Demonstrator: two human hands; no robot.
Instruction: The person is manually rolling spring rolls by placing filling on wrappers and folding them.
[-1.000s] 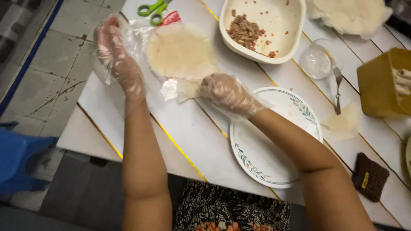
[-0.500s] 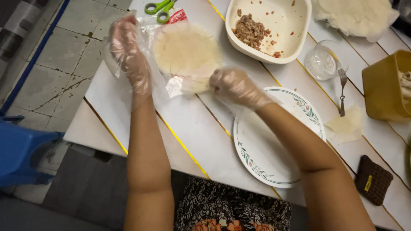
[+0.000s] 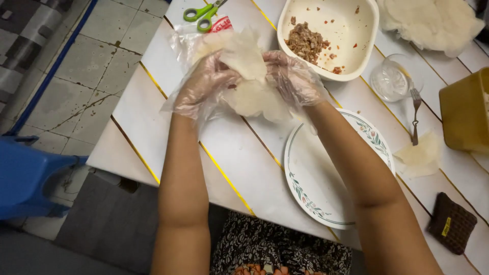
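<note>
I see the thin pale wrapper sheet held up between both gloved hands, just above the white slatted table, toward its far left part. My left hand grips the sheet's left edge, fingers curled around it inside a loose clear plastic glove, and my right hand pinches the right edge the same way, thumb and fingers closed on the dough. The sheet is crumpled and folded between them, one flap standing up toward the far side, the rest sagging nearer to me. Both forearms reach out from the near edge and converge on the sheet, wrists slightly bent inward. Just right of my right forearm lies a floral-rimmed plate. Farther off, right of the hands, stands a white bowl with minced filling in it, and green-handled scissors lie at the far edge behind the hands.
</note>
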